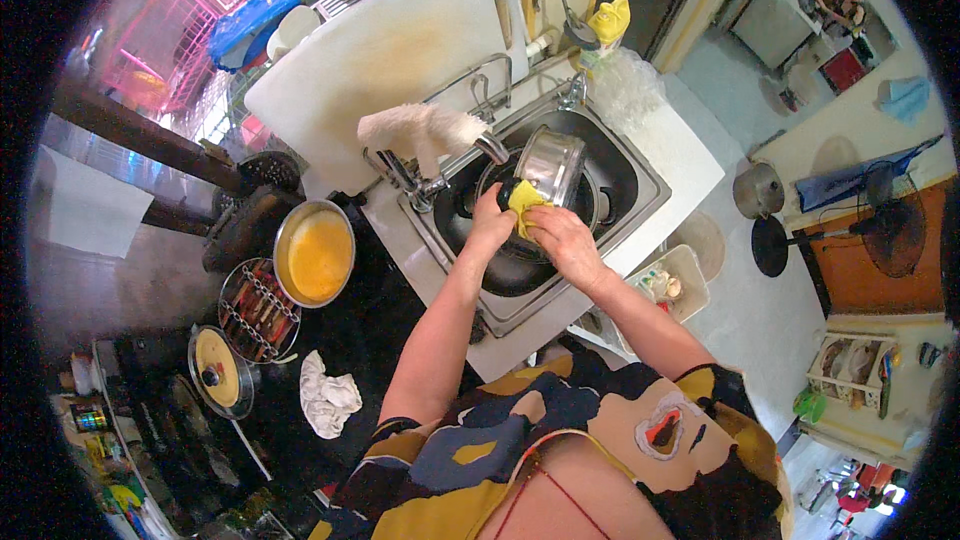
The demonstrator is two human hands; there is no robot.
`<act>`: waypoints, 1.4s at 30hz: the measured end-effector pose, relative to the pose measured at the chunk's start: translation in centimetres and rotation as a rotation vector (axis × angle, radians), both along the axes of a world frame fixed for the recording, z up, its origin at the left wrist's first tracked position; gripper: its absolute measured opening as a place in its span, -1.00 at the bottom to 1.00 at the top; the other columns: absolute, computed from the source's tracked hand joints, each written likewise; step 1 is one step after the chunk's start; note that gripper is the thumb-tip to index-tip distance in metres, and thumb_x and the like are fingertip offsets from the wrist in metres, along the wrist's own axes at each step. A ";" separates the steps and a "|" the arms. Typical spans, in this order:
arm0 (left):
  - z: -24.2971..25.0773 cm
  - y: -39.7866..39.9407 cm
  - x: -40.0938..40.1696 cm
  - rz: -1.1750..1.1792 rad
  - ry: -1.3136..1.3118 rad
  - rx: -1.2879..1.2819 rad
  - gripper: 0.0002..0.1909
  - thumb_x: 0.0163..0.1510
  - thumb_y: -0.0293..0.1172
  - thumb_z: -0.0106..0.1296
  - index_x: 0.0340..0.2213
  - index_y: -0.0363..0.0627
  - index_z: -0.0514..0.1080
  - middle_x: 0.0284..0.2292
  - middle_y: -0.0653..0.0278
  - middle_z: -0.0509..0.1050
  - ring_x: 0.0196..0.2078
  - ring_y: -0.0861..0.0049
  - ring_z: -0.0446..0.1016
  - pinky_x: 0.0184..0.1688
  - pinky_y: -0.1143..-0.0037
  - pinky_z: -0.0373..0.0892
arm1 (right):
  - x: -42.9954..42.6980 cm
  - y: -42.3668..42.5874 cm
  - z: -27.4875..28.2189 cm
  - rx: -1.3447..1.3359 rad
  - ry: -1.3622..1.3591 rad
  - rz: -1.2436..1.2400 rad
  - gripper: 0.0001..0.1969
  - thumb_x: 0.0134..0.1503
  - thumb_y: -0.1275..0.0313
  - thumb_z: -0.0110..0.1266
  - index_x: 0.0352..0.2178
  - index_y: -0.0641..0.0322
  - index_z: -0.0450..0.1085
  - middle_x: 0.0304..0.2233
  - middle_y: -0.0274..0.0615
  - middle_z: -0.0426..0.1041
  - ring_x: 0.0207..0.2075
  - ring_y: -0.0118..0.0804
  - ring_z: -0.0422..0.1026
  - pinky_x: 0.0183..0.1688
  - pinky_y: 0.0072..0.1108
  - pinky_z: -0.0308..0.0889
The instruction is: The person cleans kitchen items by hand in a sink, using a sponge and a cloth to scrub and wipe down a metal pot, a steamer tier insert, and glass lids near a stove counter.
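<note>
A stainless-steel pot is tipped on its side over the sink. My left hand grips it by its black handle on the near side. A yellow cleaning cloth is pressed against the handle and pot wall, with the fingers of my right hand closed on it. Beneath the pot lies a larger dark vessel with a black side handle, partly hidden by the pot and my hands. The faucet spout, draped with a pale towel, reaches toward the pot from the left.
A large white cutting board stands behind the sink. Left are a pot of yellow-orange liquid, a lidded pan and a crumpled white cloth. Crumpled clear plastic lies at the sink's right corner. A bin stands below the counter.
</note>
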State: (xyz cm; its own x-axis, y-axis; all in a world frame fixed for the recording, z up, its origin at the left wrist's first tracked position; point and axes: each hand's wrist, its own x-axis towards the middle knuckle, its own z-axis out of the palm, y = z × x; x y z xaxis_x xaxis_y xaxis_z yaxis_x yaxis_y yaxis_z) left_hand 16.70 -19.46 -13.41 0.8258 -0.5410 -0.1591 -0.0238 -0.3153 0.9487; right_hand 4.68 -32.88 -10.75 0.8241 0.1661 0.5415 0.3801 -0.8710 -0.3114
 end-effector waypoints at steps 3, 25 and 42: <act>2.9 -1.2 -1.4 0.076 -0.066 0.159 -0.36 -0.28 -0.54 -0.05 -0.04 -0.39 0.19 -0.20 -0.05 0.39 -0.20 0.32 0.39 -0.11 0.50 0.25 | 1.7 -2.1 -0.8 0.029 -0.152 -0.229 -0.70 -0.16 0.53 -0.06 -0.28 0.22 0.31 -0.26 -0.08 0.37 -0.20 -0.06 0.34 -0.20 -0.36 0.27; 1.6 -1.6 -2.0 0.156 -0.252 0.110 -0.57 -0.27 -0.58 -0.05 -0.23 -0.27 0.31 -0.26 -0.06 0.40 -0.12 0.08 0.33 -0.06 0.36 0.23 | 3.5 -7.4 4.3 -0.012 0.103 -0.009 -0.74 -0.29 0.68 0.03 -0.45 0.23 0.40 -0.32 -0.20 0.37 -0.25 -0.12 0.32 -0.20 -0.46 0.27; 1.5 -1.7 -1.3 0.160 -0.247 0.171 -0.51 -0.27 -0.54 -0.04 -0.18 -0.37 0.27 -0.24 -0.12 0.39 -0.10 0.11 0.34 -0.06 0.39 0.23 | 9.6 -4.9 3.1 -0.020 0.257 0.104 -0.81 -0.31 0.65 0.01 -0.56 0.21 0.42 -0.40 -0.14 0.36 -0.28 -0.08 0.32 -0.22 -0.42 0.27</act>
State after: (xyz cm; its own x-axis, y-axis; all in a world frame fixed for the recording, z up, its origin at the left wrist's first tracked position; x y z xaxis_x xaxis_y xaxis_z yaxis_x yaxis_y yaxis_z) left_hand 15.44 -21.13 -11.94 0.9230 -0.3842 -0.0210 -0.1834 -0.4872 0.8538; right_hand 14.26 -37.81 -7.64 0.9121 0.2655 0.3123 0.3784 -0.8383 -0.3926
